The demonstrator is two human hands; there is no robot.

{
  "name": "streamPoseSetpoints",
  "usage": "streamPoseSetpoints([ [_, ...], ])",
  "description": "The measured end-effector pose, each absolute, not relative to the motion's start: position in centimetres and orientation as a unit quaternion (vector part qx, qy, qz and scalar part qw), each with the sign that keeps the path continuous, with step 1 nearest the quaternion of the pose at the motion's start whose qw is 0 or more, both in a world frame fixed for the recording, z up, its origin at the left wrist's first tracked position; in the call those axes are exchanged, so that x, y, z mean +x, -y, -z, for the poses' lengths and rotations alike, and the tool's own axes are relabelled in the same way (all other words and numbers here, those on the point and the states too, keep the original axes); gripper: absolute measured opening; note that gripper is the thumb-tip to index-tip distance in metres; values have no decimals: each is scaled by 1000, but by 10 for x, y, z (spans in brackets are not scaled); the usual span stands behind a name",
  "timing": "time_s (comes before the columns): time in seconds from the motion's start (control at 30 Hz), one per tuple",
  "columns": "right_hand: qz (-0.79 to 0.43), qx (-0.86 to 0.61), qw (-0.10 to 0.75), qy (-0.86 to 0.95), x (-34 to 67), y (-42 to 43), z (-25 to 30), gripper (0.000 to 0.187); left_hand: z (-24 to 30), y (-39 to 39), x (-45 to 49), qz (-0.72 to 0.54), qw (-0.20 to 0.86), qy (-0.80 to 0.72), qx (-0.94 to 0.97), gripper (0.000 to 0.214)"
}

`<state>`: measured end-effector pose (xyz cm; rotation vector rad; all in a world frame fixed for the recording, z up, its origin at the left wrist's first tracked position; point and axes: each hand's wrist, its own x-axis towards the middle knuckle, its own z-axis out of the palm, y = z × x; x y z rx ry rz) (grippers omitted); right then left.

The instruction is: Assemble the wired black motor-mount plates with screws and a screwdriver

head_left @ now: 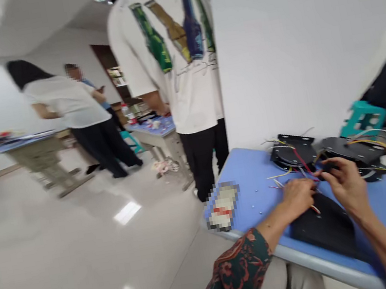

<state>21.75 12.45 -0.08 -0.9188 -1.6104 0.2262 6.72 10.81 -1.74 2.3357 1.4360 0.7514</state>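
Observation:
My left hand [298, 196] rests on the blue table [254, 178] with its fingers curled over thin red and white wires [314, 209]. My right hand [345, 183] is closed in a pinch on a small black part [326, 167] where the wires meet. Both hands sit just above a flat black plate [326, 230] lying near the table's front edge. Behind them lie black round plates [292, 153] with red and yellow wires [301, 158] trailing across them.
A pixelated card [222, 206] lies at the table's left corner. A white partition wall [291, 49] rises behind the table. A person in a white printed T-shirt [174, 58] stands close by on the left. Two other people stand by further tables [35, 141]. A teal stool [362, 118] is at right.

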Motion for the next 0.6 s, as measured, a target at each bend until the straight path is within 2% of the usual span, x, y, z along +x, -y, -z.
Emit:
streamPoseSetpoints([
  [0.13,-135,-412,583,687,218,-122,-3,37,14,-105,66,-269,171,-521,792,16],
  [0.37,-134,-402,565,708,214,-123,0,42,13,-103,68,-257,161,-544,783,15],
  [0.6,-235,-353,593,685,217,-123,6,38,11,-104,66,-238,171,-536,792,13],
])
